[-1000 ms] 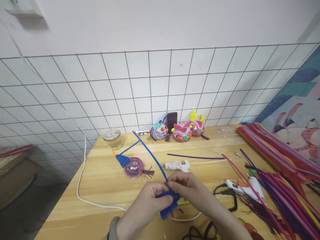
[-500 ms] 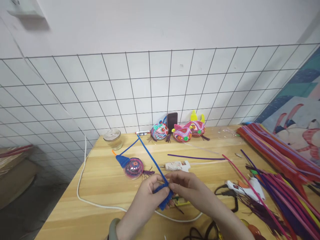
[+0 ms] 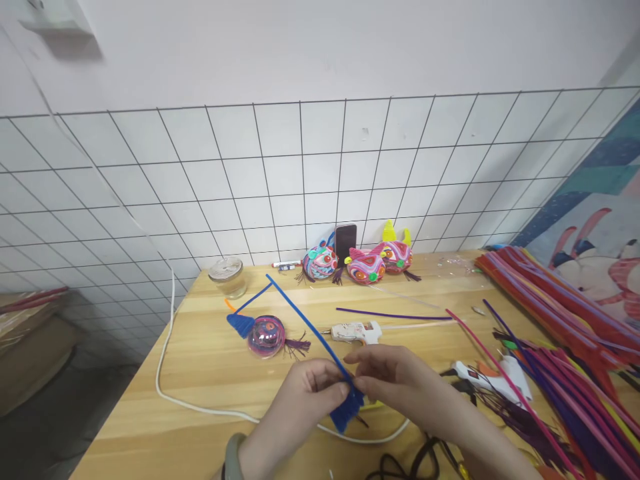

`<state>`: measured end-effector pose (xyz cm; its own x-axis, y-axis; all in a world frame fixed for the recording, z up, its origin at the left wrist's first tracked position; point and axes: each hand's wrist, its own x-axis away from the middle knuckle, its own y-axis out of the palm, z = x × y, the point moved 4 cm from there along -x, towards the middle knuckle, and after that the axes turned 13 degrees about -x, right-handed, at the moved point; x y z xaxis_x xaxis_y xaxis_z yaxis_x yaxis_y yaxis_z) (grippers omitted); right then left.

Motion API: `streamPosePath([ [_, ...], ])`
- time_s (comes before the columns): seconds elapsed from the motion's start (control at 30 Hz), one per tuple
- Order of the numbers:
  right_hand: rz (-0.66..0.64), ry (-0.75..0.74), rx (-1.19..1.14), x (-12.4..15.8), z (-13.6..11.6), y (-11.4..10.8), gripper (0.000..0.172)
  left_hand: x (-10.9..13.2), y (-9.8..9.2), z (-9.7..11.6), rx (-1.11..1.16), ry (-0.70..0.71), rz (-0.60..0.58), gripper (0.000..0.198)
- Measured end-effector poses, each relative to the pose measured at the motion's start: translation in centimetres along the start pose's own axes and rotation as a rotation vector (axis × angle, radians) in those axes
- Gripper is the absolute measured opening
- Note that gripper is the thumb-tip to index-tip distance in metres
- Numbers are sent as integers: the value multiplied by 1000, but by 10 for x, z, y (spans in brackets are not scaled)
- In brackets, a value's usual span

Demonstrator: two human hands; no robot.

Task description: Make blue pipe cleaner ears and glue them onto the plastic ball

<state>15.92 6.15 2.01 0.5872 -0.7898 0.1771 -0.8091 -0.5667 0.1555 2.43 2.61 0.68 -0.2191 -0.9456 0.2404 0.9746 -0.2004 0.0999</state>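
A small folded blue pipe-cleaner piece (image 3: 347, 408) hangs between both hands low in the middle of the view. My left hand (image 3: 295, 413) pinches its left side. My right hand (image 3: 395, 383) pinches its top, where a long straight blue pipe-cleaner stem (image 3: 305, 320) runs up and to the left. Just beyond the hands lies a white glue gun (image 3: 356, 331) on the wooden table (image 3: 200, 373). A pink round figure with a blue fin (image 3: 265, 333) lies to the left of it.
Three colourful finished figures (image 3: 363, 261) and a dark phone (image 3: 345, 241) stand at the wire-grid wall. A glass jar (image 3: 227, 277) sits back left. A big pile of pipe cleaners (image 3: 565, 333) fills the right side. A second glue gun (image 3: 487, 377), black cords and a white cable (image 3: 165, 373) lie nearby.
The folded blue piece has turned and now hangs lower, pointing down. The long stem has tilted further left. My right hand has shifted slightly right; both hands keep their pinch.
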Motion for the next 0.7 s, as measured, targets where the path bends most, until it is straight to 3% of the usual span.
streamPosePath([
  [0.13, -27, 50, 167, 8, -2, -3, 17, 1, 7, 1, 12, -40, -95, 25],
  [0.27, -88, 37, 298, 10, -7, 1, 14, 2, 7, 2, 0, -31, -102, 27],
  [0.4, -82, 31, 270, 11, -7, 3, 20, 4, 2, 5, -60, 28, -32, 24],
  [0.53, 17, 0, 175, 7, -4, -2, 30, 8, -6, 14, -104, 131, 81, 20],
  [0.7, 54, -25, 107, -1, -3, -9, 32, 6, -19, 17, 2, 116, 237, 19],
])
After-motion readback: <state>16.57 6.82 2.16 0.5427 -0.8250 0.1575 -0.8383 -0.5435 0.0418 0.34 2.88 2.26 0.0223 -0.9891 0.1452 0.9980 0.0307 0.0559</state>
